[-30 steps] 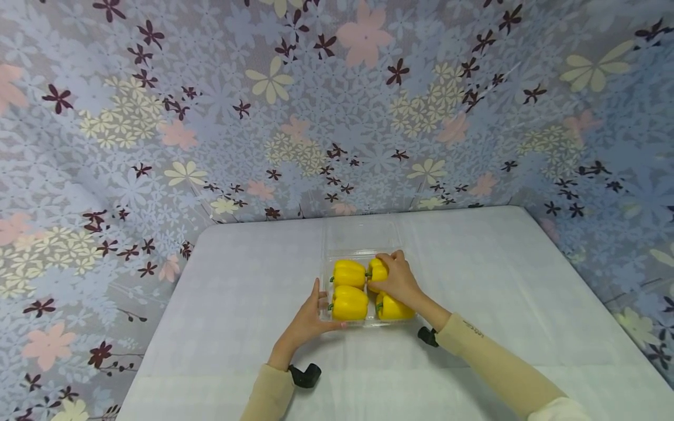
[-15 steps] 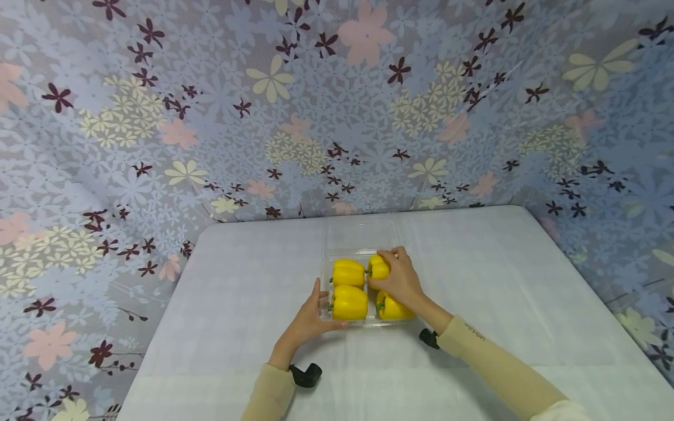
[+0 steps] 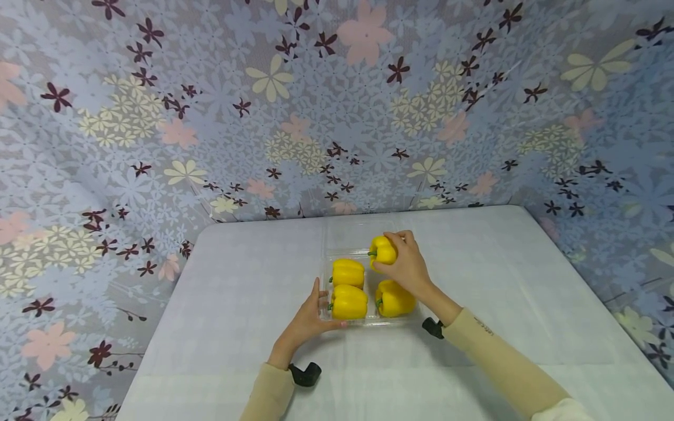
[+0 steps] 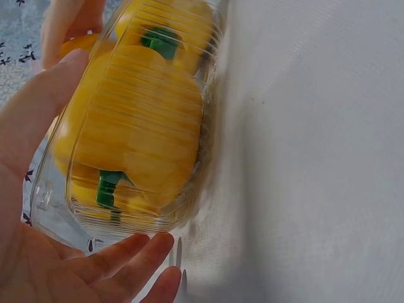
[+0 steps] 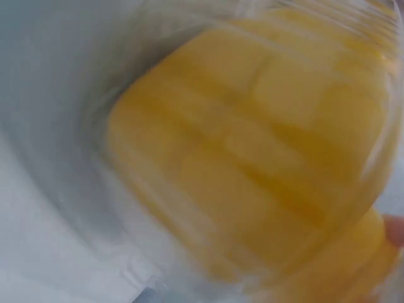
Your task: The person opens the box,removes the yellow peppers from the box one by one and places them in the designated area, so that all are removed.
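Observation:
A clear plastic container (image 3: 371, 314) holds three yellow bell peppers: one at the back left (image 3: 347, 272), one at the front left (image 3: 348, 302), and one at the front right (image 3: 395, 299). My right hand (image 3: 409, 263) grips another yellow bell pepper (image 3: 380, 250), raised over the container's back right, green stem facing left. At the container's front left corner rests my left hand (image 3: 308, 318), its thumb lying along the front rim and its fingers against the side wall. Through the ribbed plastic, the left wrist view shows two peppers. The right wrist view is blurred, with a pepper (image 5: 252, 139) filling most of it.
The container's clear lid (image 3: 360, 234) lies folded back behind it. A white cloth covers the table (image 3: 253, 269). Flower-patterned fabric (image 3: 337, 117) hangs right behind the table's far edge. Dark wrist cameras (image 3: 305, 375) stick out from both wrists.
My right hand has lifted the back right pepper up and away, slightly to the right, uncovering more of the front right one. My left hand has stayed at the corner.

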Tool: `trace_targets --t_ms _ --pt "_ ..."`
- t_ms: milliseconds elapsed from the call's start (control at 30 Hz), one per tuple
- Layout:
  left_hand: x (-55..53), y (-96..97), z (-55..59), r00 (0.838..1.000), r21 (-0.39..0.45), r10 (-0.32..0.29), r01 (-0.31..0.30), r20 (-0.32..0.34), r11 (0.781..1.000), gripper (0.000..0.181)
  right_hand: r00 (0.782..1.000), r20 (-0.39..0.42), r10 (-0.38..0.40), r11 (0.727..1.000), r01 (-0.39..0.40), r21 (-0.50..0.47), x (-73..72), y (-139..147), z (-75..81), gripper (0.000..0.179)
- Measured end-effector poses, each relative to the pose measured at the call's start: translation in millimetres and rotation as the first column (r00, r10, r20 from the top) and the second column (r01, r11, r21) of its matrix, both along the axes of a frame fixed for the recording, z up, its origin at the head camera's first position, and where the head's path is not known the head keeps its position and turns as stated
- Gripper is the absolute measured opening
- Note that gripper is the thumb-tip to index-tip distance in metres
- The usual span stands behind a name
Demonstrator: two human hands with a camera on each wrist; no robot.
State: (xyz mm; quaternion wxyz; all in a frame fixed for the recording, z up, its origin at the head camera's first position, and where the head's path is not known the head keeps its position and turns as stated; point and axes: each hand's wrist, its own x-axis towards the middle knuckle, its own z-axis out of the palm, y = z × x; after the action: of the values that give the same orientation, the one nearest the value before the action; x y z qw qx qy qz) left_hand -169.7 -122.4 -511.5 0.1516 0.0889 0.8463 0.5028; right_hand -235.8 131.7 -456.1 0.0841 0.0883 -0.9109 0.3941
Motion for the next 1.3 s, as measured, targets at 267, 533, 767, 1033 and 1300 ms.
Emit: trace_targets --t_ms 267,533,767,1033,1300 --pt "0.4 -0.3 -1.4 1.000 -0.001 -0.006 0.006 -0.009 1.000 0.123 1.000 -0.001 -0.003 1.000 0.003 0.019 4.7 5.9 3.3 0.072" --pt "1.9 -1.3 -0.1 1.000 -0.005 -0.004 0.003 -0.018 1.000 0.122 1.000 -0.017 -0.016 1.000 0.016 0.018 9.6 15.4 22.1 0.072" --pt "0.6 -0.1 1.9 1.000 -0.010 -0.011 0.010 -0.029 1.000 0.121 0.998 -0.038 -0.059 0.998 0.060 0.015 5.6 28.3 33.4 0.072" --pt "-0.6 0.5 0.5 1.000 -0.010 -0.004 0.004 -0.016 1.000 0.121 0.994 -0.055 -0.093 0.996 0.093 -0.008 2.4 42.9 42.2 0.072" --pt "0.2 -0.2 -2.3 1.000 -0.005 -0.005 0.005 -0.012 1.000 0.122 0.991 -0.043 -0.128 0.992 0.129 0.006 -2.1 58.5 40.5 0.075"
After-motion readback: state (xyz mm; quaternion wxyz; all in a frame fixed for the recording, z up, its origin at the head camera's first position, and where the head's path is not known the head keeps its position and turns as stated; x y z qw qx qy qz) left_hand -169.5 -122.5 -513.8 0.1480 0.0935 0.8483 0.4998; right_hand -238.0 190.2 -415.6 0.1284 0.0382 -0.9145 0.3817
